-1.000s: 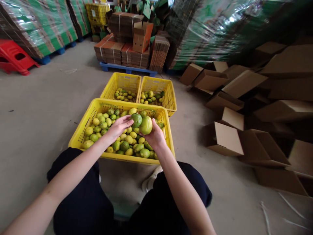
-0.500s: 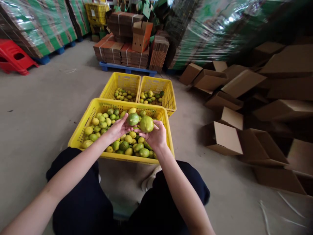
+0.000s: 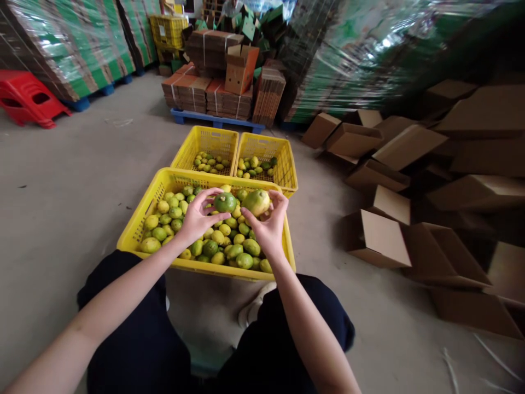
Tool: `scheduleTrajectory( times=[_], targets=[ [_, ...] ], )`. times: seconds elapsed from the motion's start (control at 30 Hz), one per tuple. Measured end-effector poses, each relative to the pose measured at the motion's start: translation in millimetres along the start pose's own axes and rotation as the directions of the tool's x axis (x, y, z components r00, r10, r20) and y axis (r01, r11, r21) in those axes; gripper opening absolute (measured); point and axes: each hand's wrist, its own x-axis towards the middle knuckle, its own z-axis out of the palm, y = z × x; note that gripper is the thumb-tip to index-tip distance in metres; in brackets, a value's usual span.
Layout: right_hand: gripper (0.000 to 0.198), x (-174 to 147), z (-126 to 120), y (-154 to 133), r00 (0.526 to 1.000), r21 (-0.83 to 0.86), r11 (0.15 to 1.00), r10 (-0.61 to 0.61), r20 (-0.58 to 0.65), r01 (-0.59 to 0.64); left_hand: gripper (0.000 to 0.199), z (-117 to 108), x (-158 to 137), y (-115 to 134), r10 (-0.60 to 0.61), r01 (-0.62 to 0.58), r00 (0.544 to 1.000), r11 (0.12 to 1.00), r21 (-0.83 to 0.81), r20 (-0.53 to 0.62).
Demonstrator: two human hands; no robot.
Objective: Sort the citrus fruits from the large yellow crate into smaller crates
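Note:
Above the large yellow crate [image 3: 229,274], my left hand [image 3: 197,219] holds a dark green lemon [image 3: 225,202] between thumb and fingers. My right hand [image 3: 271,224] grips a larger yellow-green lemon [image 3: 256,203] the same way, just to the right of it. Both hands are closed on their fruit, which is raised over the crate. Below them the crate holds many green and yellow lemons [image 3: 210,247]. Parts of the pile are hidden behind my hands.
Two smaller yellow crates [image 3: 179,158] [image 3: 292,174] with some lemons stand behind the large one. Cardboard boxes [image 3: 383,238] lie heaped at the right. Flattened cartons [image 3: 186,90] sit on a blue pallet [image 3: 217,121] at the back. A red stool [image 3: 30,101] is at the far left.
My hands have turned the two lemons and hold them with the fingertips. The right hand's lemon has moved slightly right and up, widening the space between my hands.

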Motion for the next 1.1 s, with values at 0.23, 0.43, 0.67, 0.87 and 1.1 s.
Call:
scheduleTrajectory(
  times=[0.23,0.43,0.67,0.87,1.1],
  targets=[
    [0.052,-1,-6,4,0.972,-0.066,0.976,-0.2,0.124,0.209,0.056,-8,-4,6,0.055,-0.055,0.998,0.998,0.034,0.022],
    [0.052,4,-1,-2,0.95,0.411,0.875,0.148,0.274,-0.255,0.048,-11,1,16,-0.246,0.252,0.967,0.879,-0.405,0.067],
    [0.034,8,0,3,0.728,0.529,0.507,0.389,0.564,-0.681,0.041,-6,2,31,-0.571,0.534,0.789,0.455,-0.713,0.227],
    [0.033,3,3,7,0.689,0.601,0.345,0.453,0.566,-0.721,0.032,-16,9,16,-0.56,0.558,0.789,0.481,-0.676,0.253],
    [0.024,26,-41,2,0.843,0.866,0.271,0.471,0.261,-0.42,0.015,18,-63,-5,-0.629,0.49,0.246,0.737,0.465,0.738]
  ],
)
